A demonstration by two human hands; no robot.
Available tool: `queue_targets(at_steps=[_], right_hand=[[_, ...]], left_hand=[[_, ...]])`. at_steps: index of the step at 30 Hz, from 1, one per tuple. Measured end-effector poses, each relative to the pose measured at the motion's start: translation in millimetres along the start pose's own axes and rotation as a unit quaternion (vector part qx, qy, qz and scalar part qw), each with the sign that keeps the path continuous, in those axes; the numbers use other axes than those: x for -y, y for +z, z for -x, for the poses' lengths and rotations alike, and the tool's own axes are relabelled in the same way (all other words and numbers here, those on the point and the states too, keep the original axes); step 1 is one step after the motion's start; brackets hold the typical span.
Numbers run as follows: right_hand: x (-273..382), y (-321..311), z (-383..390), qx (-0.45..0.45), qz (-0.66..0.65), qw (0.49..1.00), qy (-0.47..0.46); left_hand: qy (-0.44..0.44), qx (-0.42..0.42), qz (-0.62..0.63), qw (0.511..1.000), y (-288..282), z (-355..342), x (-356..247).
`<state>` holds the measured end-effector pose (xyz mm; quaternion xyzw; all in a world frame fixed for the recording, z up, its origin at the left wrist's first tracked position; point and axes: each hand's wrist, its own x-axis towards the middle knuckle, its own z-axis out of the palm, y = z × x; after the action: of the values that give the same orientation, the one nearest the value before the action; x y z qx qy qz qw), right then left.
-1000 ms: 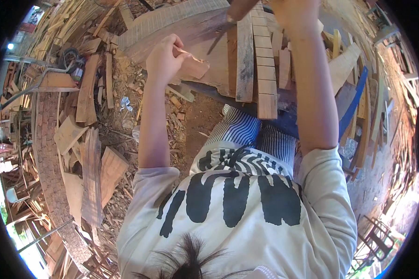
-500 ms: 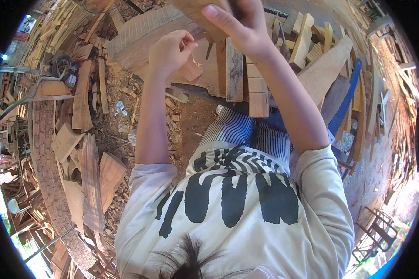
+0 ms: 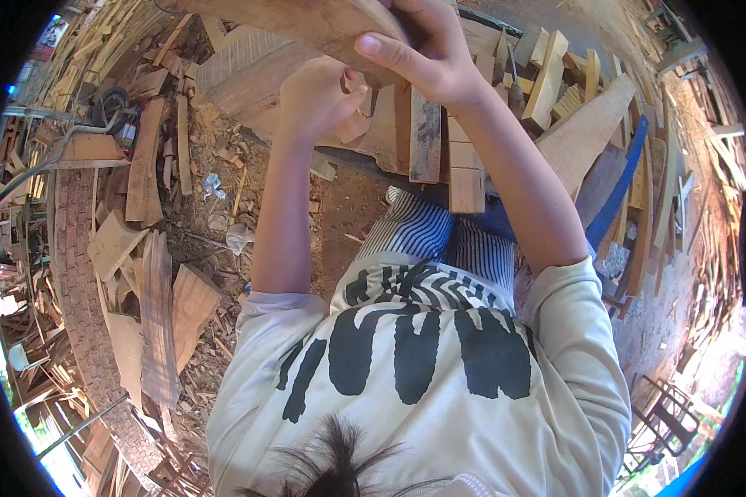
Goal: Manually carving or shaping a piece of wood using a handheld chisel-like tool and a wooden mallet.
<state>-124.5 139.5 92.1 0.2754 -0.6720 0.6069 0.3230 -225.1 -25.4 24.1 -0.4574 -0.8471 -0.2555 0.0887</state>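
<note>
My right hand [image 3: 439, 62] is closed on a long, thick piece of brown wood [image 3: 307, 21] at the top of the view, thumb along its near edge. Just below it, my left hand [image 3: 315, 99] has curled fingers round a small, thin reddish wood piece [image 3: 352, 124], partly hidden by them. Under both hands lies a wide rough plank [image 3: 249, 99] on the work surface. Beside it are an upright-lying strip with dark stains [image 3: 425, 137] and a strip with crosswise lines [image 3: 466, 186], both pointing toward my body.
Wood offcuts [image 3: 547, 79], a pale triangular board [image 3: 580, 141] and a blue saw blade [image 3: 617, 186] lie to the right. On the left are loose planks [image 3: 157, 306], scraps on the ground [image 3: 224, 215], a brick strip [image 3: 83, 273] and a metal frame with hoses [image 3: 83, 145].
My right hand has swung left, bringing the long wood piece across above my left hand. My left hand has shifted slightly, its fingers now more curled over the small piece.
</note>
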Motion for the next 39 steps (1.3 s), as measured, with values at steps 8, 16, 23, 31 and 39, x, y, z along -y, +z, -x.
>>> queue_targets(at_steps=[8,16,23,31,39], right_hand=[[-5.2,-1.3,-3.5,0.022,0.03,0.999,-0.021],[-4.8,3.0,-7.4,0.026,-0.004,0.999,-0.042],[-7.1,4.2,-9.9,0.041,0.001,0.998,-0.043],[-9.9,5.1,-11.0,0.037,0.002,0.998,-0.046],[-11.6,5.5,-12.8,0.052,0.027,0.998,-0.031]], left_hand=[[-0.026,0.01,0.026,0.999,-1.5,-1.2,-0.4],[-0.03,-0.003,0.004,1.0,1.4,-1.8,0.4],[0.001,-0.058,0.047,0.997,2.8,0.4,0.1],[-0.021,-0.039,0.046,0.998,3.6,-0.9,3.8],[-0.017,-0.033,0.043,0.998,7.2,-1.3,3.6]])
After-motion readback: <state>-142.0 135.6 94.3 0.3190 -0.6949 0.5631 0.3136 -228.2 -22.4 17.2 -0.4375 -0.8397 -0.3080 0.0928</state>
